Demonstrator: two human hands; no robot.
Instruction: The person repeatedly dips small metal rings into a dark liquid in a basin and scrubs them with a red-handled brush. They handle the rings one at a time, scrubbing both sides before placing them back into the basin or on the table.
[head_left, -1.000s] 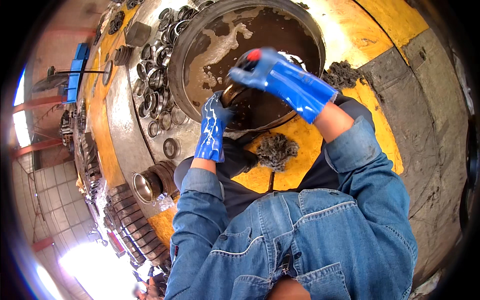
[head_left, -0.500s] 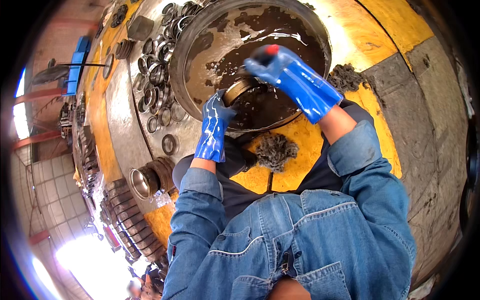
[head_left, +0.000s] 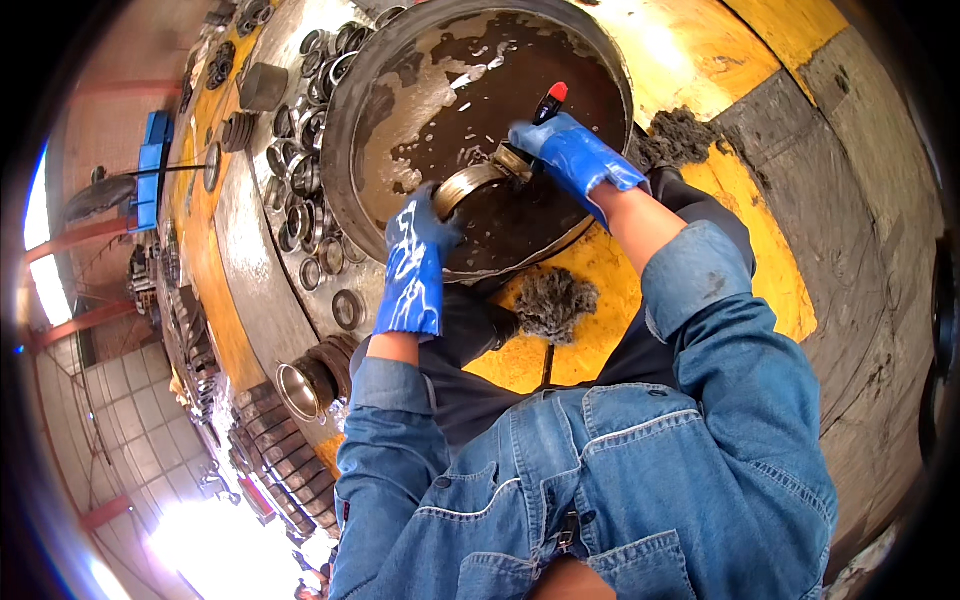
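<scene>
Both hands wear blue rubber gloves, wet and shiny. My left hand [head_left: 418, 232] is closed on the near-left side of a brass-coloured metal ring [head_left: 464, 186], tilted over dark liquid. In my right hand [head_left: 568, 152] is a brush [head_left: 547, 106] with a black, red-tipped handle. Its head meets the ring's right side, though the glove partly covers it. Below them lies a wide round metal basin [head_left: 340, 135] holding the dark liquid, with pale foam patches on the surface.
Many loose metal rings [head_left: 300, 175] lie left of the basin. A bigger cylindrical part [head_left: 300, 390] sits near my left knee. Grey shredded fibre [head_left: 555, 303] rests between my legs, with another clump [head_left: 682, 138] right of the basin. Stacked ribbed parts [head_left: 280, 440] stand at lower left.
My right hand has swung lower and the brush handle now points up and away. My left hand and the ring are slightly lower in view, the ring's broad outer face showing more.
</scene>
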